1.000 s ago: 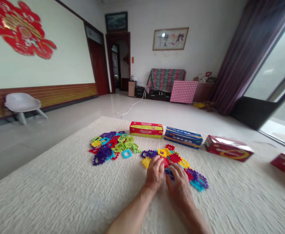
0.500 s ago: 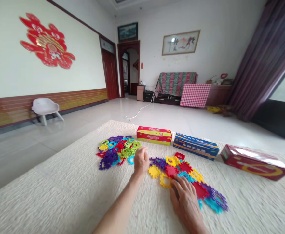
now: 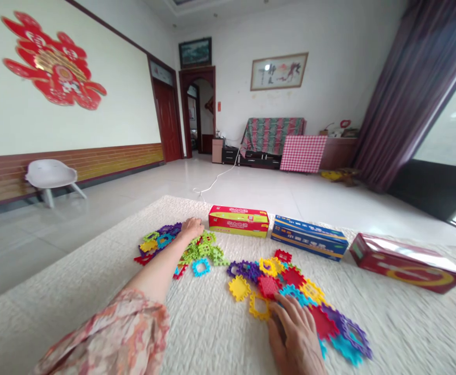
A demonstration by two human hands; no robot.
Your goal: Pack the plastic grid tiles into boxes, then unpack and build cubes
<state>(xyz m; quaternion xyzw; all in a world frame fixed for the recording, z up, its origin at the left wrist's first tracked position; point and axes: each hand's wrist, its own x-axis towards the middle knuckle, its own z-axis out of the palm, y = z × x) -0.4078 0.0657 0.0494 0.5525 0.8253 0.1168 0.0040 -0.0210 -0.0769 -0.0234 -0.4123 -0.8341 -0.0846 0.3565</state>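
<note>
My left hand (image 3: 192, 228) reaches out over the far edge of the left pile of plastic puzzle-like building pieces. Its fingers are mostly hidden, so what they hold cannot be told. Below it lie light green pieces (image 3: 197, 252), with purple and yellow ones to the left. A blue square frame piece (image 3: 201, 267) sits apart at the pile's near side. My right hand (image 3: 295, 333) rests open, fingers stretched over the near edge of the right pile, by a yellow frame piece (image 3: 252, 312) and a red piece (image 3: 324, 322). A yellow piece (image 3: 239, 288) lies to its left.
Behind the piles stand a red and yellow box (image 3: 238, 221), a blue box (image 3: 309, 237) and a dark red box (image 3: 405, 263) on a cream rug (image 3: 208, 323). A white chair (image 3: 51, 175) stands on the left, and a white cable (image 3: 215, 180) crosses the tiled floor.
My left hand has moved left and away from me, from between the two piles to the far side of the left pile. My right hand stays at the right pile. The view has shifted slightly.
</note>
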